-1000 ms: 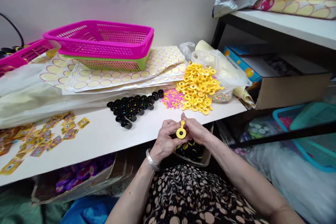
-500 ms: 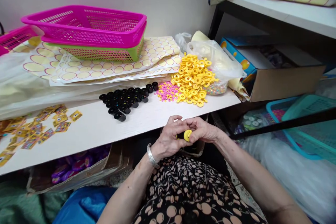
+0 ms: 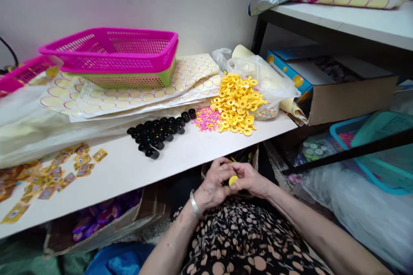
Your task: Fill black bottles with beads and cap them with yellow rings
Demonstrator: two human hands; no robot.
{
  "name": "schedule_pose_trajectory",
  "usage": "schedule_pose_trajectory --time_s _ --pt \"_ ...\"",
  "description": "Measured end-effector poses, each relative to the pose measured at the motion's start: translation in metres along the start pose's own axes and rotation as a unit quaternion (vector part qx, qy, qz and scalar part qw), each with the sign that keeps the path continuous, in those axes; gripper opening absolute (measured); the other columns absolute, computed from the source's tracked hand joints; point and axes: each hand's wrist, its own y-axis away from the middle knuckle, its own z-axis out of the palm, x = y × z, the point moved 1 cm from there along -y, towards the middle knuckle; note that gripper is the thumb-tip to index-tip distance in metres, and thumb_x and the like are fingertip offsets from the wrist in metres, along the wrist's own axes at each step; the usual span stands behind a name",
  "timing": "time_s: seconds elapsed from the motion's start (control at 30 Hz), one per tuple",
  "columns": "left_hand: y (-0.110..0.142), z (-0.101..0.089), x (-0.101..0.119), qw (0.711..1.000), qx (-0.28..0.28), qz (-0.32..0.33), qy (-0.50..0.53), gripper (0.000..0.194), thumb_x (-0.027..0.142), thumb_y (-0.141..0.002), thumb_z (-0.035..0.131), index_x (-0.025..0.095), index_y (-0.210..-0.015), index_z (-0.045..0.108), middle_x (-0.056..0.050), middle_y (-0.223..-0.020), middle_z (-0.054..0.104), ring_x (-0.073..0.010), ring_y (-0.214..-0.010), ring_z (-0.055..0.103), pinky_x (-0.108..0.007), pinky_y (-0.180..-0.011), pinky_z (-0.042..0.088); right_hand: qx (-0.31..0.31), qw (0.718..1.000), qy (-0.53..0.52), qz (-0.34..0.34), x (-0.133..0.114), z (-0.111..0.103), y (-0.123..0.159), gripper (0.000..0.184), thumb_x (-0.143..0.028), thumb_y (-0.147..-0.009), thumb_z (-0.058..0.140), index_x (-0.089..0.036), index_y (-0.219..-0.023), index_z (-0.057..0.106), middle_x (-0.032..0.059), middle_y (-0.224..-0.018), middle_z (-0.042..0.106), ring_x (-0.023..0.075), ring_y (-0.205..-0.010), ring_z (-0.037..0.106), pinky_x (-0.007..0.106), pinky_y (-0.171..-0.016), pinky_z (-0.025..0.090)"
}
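My left hand (image 3: pixel 214 187) and my right hand (image 3: pixel 251 180) meet just below the front edge of the white table (image 3: pixel 129 167), over my lap. Both are closed round one small yellow plastic piece (image 3: pixel 232 180), pinched between their fingertips. A metal bangle (image 3: pixel 195 203) circles my left wrist. On the table beyond the hands lie a heap of yellow rings (image 3: pixel 236 103), a small pile of pink beads (image 3: pixel 207 119) and a cluster of black caps (image 3: pixel 159 131).
Pink and green baskets (image 3: pixel 112 56) sit stacked on sheets of round stickers (image 3: pixel 135 90). Yellow printed stickers (image 3: pixel 48 172) are scattered at the left. A clear bag (image 3: pixel 261 75) lies behind the rings. A cardboard box (image 3: pixel 348 99) and a teal basket (image 3: pixel 374 154) stand right, under a shelf (image 3: pixel 348 25).
My hands have dropped from the table's front edge to below it, towards my lap. The yellow piece, plainly seen before, is now mostly covered by my fingers.
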Motion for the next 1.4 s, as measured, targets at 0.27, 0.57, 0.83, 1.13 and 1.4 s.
schedule_pose_trajectory --time_s 0.27,0.57,0.83,1.13,1.4 --pt "0.009 -0.004 -0.001 0.999 -0.029 0.015 -0.01 0.029 0.011 -0.067 0.059 0.02 -0.093 0.065 -0.005 -0.091 0.066 -0.0198 -0.093 0.054 -0.042 -0.095 0.039 0.019 0.991 0.135 0.015 0.014 -0.005 0.002 0.047 -0.024 -0.054 0.076 -0.015 -0.097 0.058 -0.0003 -0.084 0.058 0.0135 -0.072 0.052 0.024 -0.062 0.041" --pt "-0.007 -0.09 -0.068 0.825 0.344 -0.306 -0.327 0.026 0.027 -0.077 0.052 0.015 -0.099 0.059 -0.004 -0.08 0.061 -0.013 -0.059 0.054 -0.026 -0.059 0.042 0.196 0.65 0.733 -0.045 0.005 -0.058 -0.024 0.034 -0.02 -0.076 0.053 -0.011 -0.109 0.055 0.0177 -0.106 0.057 0.029 -0.102 0.048 0.039 -0.084 0.041" --pt "-0.043 -0.111 -0.08 0.714 0.222 -0.453 -0.486 0.031 0.042 -0.084 0.043 0.015 -0.095 0.054 -0.01 -0.069 0.063 -0.0247 -0.064 0.061 -0.027 -0.05 0.032 0.197 0.685 0.701 0.032 0.008 -0.075 -0.045 0.03 -0.015 -0.075 0.049 -0.007 -0.101 0.06 0.0187 -0.097 0.064 0.0273 -0.096 0.058 0.033 -0.08 0.043" --pt "-0.048 -0.108 -0.083 0.695 0.187 -0.453 -0.525 0.028 0.041 -0.085 0.042 0.017 -0.09 0.055 -0.01 -0.083 0.062 -0.0249 -0.066 0.061 -0.028 -0.049 0.032 0.167 0.674 0.719 0.035 0.011 -0.079 -0.036 0.025 -0.021 -0.082 0.048 -0.005 -0.098 0.059 0.0192 -0.096 0.061 0.0274 -0.098 0.055 0.035 -0.083 0.043" --pt "-0.033 -0.094 -0.081 0.821 0.263 -0.338 -0.378 0.023 0.031 -0.076 0.054 0.016 -0.092 0.059 -0.005 -0.079 0.062 -0.0178 -0.069 0.058 -0.028 -0.062 0.041 0.167 0.577 0.8 0.011 0.002 -0.051 -0.017 0.029 -0.003 -0.076 0.043 -0.015 -0.096 0.059 0.0128 -0.093 0.061 0.0239 -0.084 0.057 0.032 -0.069 0.042"
